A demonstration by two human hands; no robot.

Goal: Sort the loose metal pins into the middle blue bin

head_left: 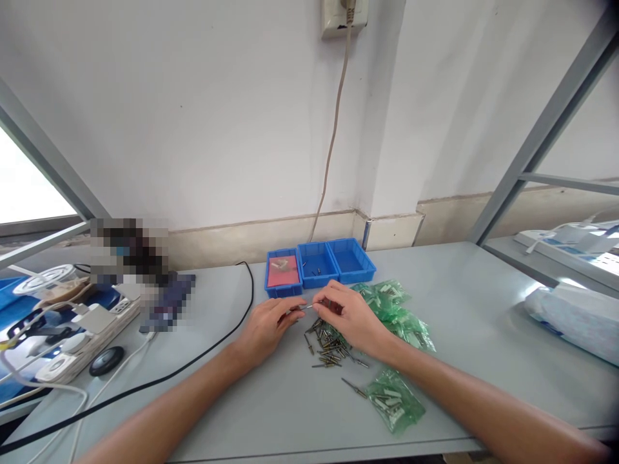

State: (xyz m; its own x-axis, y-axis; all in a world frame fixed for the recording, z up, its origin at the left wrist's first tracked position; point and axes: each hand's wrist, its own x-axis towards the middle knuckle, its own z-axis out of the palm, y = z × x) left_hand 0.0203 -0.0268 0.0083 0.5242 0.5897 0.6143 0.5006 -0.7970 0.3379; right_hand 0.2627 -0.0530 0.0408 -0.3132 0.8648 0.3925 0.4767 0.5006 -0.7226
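Between the fingertips of both hands is a thin metal pin (307,307), held roughly level above the table. My left hand (267,327) pinches its left end; my right hand (349,316) pinches the other end, fingers curled. Finer detail of the pin is too small to make out. Just below my right hand lies a loose heap of metal pins (333,348), some with brass-coloured parts. A single pin (354,387) lies apart, nearer the front, its end by a green plastic bag (396,401) of similar parts. More green bags (403,319) lie beyond my right forearm.
Behind my hands stand a blue tray (283,291) with a red sheet, a middle blue tray (325,281) with a few small pieces, and another blue tray (363,276). A black cable (207,351) crosses the left side, near a power strip (120,316). A plastic-wrapped package (575,322) lies right.
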